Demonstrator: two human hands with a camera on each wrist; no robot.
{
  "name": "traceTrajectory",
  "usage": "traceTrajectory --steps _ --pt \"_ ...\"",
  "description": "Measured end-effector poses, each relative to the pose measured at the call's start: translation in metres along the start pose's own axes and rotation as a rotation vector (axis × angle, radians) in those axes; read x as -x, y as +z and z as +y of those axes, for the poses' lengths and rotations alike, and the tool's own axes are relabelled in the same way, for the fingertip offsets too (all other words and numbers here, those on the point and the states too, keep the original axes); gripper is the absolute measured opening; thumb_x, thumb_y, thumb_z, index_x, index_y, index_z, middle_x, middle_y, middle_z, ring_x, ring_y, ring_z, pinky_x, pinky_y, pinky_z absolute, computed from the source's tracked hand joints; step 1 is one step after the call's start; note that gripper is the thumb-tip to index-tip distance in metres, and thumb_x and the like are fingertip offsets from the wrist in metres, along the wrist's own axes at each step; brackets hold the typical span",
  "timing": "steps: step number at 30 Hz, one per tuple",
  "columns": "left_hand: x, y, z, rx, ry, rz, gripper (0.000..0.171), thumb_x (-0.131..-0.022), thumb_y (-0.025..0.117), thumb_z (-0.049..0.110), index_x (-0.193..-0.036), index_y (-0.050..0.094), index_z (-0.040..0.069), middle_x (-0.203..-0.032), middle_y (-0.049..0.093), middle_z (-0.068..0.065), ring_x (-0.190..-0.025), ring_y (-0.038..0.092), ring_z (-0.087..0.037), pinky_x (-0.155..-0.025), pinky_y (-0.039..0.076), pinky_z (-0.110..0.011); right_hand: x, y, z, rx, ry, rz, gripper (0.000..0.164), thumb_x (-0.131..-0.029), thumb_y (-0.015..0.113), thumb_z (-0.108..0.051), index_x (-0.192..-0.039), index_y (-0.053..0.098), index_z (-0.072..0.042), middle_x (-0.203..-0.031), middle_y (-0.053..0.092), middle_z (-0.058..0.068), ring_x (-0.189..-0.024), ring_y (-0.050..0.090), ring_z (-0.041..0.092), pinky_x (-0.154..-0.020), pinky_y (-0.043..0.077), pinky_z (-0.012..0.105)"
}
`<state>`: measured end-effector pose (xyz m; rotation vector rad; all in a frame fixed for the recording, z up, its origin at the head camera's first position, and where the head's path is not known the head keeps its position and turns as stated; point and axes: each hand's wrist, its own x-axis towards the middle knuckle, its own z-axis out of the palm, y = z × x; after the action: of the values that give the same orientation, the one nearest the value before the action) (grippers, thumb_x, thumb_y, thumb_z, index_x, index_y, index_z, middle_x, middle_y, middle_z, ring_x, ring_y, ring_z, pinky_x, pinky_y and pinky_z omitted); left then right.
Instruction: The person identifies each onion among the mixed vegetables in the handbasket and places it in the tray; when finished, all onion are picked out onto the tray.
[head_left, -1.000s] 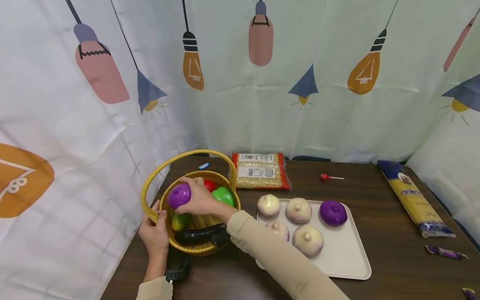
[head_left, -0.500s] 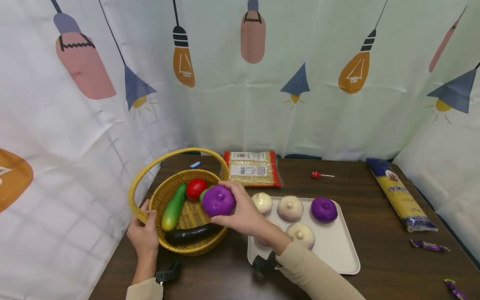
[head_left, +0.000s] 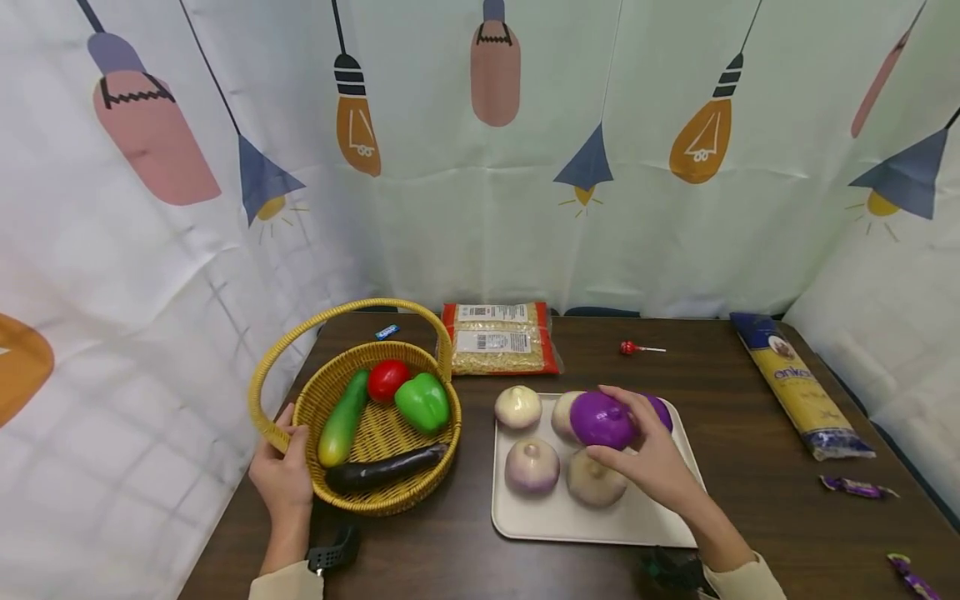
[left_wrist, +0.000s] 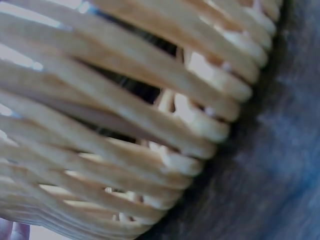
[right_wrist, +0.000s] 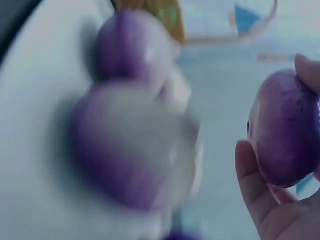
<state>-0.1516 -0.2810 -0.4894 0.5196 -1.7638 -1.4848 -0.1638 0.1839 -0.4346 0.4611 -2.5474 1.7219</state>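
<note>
My right hand [head_left: 660, 467] holds a glossy purple onion [head_left: 600, 419] between thumb and fingers, over the back of a white tray [head_left: 555, 527]. In the right wrist view, the same onion [right_wrist: 285, 125] appears at the right. Several pale onions [head_left: 532, 465] sit on the tray, and another purple onion [head_left: 662, 412] is partly hidden behind my fingers. My left hand [head_left: 283, 475] grips the left side of a yellow wicker basket [head_left: 375, 433] at the foot of its handle. Inside lie a cucumber [head_left: 345, 421], a tomato [head_left: 387, 381], a green bell pepper [head_left: 423, 403] and an eggplant [head_left: 386, 471].
Behind the basket and tray lies a red-edged bag of grain [head_left: 495, 340], with a small blue packet [head_left: 387, 332] to its left. A red lollipop [head_left: 630, 347], a blue-and-yellow pasta bag [head_left: 798, 383] and purple wrapped candies [head_left: 857, 487] lie towards the right of the brown table [head_left: 420, 558].
My right hand has carried the purple onion out of the basket and rightwards to over the tray. My left hand keeps its hold on the basket. The head view has shifted slightly.
</note>
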Motion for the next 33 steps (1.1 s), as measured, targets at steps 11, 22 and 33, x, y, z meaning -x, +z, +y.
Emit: traceTrajectory --steps 11,22,33 --pt "0.0 -0.006 0.002 0.014 -0.034 0.035 0.027 -0.092 0.065 0.01 -0.112 0.067 -0.008 -0.129 0.064 -0.01 -0.11 0.059 -0.007 -0.084 0.041 -0.009 0.064 -0.047 0.051 0.243 0.158 0.056 0.082 -0.079 0.083 -0.023 -0.147 0.037 -0.013 -0.138 0.048 0.014 -0.11 0.05 0.002 -0.082 0.048 0.022" --pt "-0.005 -0.007 0.0 -0.061 -0.016 0.034 0.028 -0.093 0.064 0.013 -0.112 0.068 -0.006 -0.127 0.065 -0.01 -0.106 0.06 -0.003 -0.082 0.041 -0.008 0.078 -0.044 0.072 0.423 0.023 0.11 0.078 -0.067 0.09 -0.03 -0.134 0.055 -0.016 -0.13 0.05 0.005 -0.116 0.045 0.004 -0.09 0.027 0.0" --pt "-0.011 -0.009 0.004 -0.157 -0.005 0.012 0.026 -0.094 0.064 0.016 -0.11 0.062 -0.004 -0.13 0.063 -0.01 -0.108 0.058 0.0 -0.083 0.04 -0.009 0.074 -0.042 0.077 0.469 -0.001 0.123 0.077 -0.068 0.089 -0.032 -0.136 0.054 -0.017 -0.129 0.056 0.004 -0.113 0.048 -0.003 -0.088 0.034 0.007"
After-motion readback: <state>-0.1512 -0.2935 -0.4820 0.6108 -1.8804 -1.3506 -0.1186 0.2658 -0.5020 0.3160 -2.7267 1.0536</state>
